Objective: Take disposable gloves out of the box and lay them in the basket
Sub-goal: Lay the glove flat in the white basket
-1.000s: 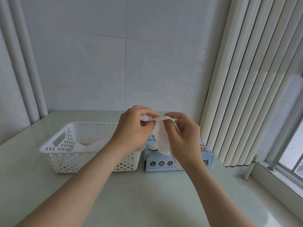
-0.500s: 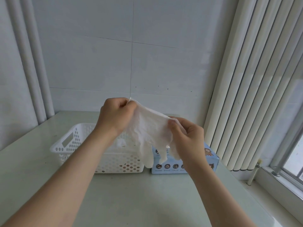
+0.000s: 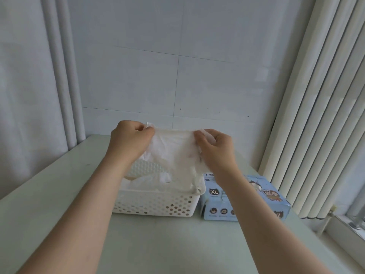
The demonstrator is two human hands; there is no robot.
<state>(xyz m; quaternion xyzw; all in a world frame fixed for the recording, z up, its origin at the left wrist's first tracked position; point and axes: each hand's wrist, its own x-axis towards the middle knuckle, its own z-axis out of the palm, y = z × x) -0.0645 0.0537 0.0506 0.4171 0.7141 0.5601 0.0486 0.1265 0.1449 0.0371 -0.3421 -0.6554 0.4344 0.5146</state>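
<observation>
A thin white disposable glove [image 3: 174,153] hangs spread out above the white perforated basket [image 3: 158,202]. My left hand [image 3: 129,141] pinches its cuff at the left corner and my right hand [image 3: 215,149] pinches the right corner. The glove's fingers dangle down toward the basket's right end. Other white gloves [image 3: 146,180] lie crumpled inside the basket. The light blue glove box [image 3: 246,198], marked XL, stands on the table just right of the basket, partly hidden by my right forearm.
The basket and box sit on a pale green table [image 3: 167,244] against a white tiled wall. Vertical blinds [image 3: 316,115] hang at the right beside a window sill [image 3: 347,232]. White pipes [image 3: 63,76] run up the wall at the left.
Both hands have pulled the glove out flat and carried it left from over the box to over the basket. The hands have moved further apart.
</observation>
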